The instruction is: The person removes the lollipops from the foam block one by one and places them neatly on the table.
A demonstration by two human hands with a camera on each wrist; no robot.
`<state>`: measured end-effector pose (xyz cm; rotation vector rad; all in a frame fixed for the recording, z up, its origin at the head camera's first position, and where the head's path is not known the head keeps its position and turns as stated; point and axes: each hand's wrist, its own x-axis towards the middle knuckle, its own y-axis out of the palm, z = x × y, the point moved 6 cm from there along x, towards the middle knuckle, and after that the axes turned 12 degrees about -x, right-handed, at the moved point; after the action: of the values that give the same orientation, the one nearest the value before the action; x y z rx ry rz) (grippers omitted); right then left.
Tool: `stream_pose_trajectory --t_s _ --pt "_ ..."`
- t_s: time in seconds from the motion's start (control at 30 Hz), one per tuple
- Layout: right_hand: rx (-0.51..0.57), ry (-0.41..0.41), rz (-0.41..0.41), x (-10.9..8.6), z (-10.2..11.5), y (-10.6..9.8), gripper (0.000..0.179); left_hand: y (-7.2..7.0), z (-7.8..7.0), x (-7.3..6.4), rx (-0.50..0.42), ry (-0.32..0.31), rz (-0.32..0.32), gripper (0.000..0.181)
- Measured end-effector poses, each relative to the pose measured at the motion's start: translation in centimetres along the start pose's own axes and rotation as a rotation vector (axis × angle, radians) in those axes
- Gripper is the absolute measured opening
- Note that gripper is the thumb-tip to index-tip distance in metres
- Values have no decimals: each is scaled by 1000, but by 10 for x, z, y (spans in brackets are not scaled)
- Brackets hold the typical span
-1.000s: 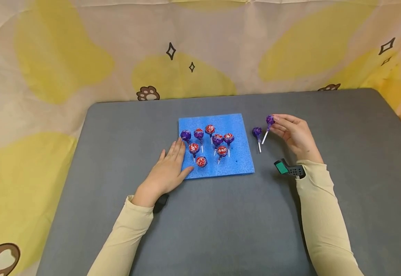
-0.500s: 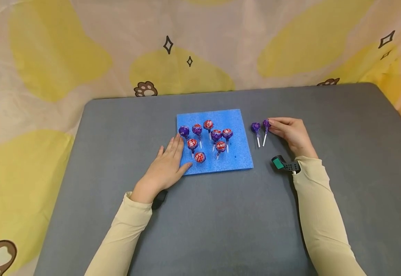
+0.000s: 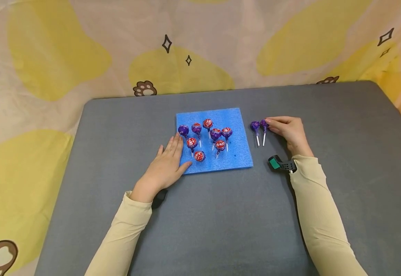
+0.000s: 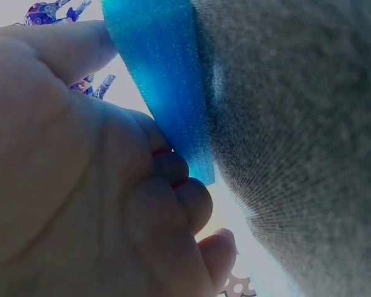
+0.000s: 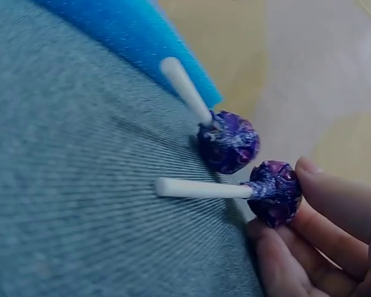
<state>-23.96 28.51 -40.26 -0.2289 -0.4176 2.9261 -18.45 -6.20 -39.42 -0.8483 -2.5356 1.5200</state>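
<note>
My left hand [image 3: 163,168] rests along the left edge of a blue foam board [image 3: 240,155], fingers extended, thumb at its front edge. Several lollipops in purple and red wrappers stand in the foam, sticks down; one red-topped lollipop [image 3: 207,123] is at the back. Right of the board, my right hand [image 3: 291,131] pinches the wrapped head of a purple lollipop [image 5: 275,193] between thumb and fingers, its white stick pointing toward the person. Close beside it, on the table, lies another purple lollipop [image 5: 230,143].
The grey table [image 3: 207,218] carries the board and the loose lollipops. Behind it hangs a patterned cloth [image 3: 93,50] with yellow patches and paw prints. A small hole shows in the foam's right part.
My right hand has lowered the pinched lollipop and brought it slightly left, beside the other loose one. The left hand keeps its place on the board; the head view has shifted a little.
</note>
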Motion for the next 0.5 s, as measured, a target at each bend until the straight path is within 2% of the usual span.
stream_pose_trajectory --t_s 0.17,0.27,0.4,0.5 --pt "-264 -84 -81 -1 4 0 28 -1 -1 0 1 0 -1 74" --pt "-386 -99 -113 -2 6 0 38 -1 0 0 0 1 0 74" --pt "-428 -97 -108 -2 6 1 40 0 0 0 1 1 5 74" --pt "-405 -93 -97 -2 6 1 39 0 0 0 -5 -2 8 74"
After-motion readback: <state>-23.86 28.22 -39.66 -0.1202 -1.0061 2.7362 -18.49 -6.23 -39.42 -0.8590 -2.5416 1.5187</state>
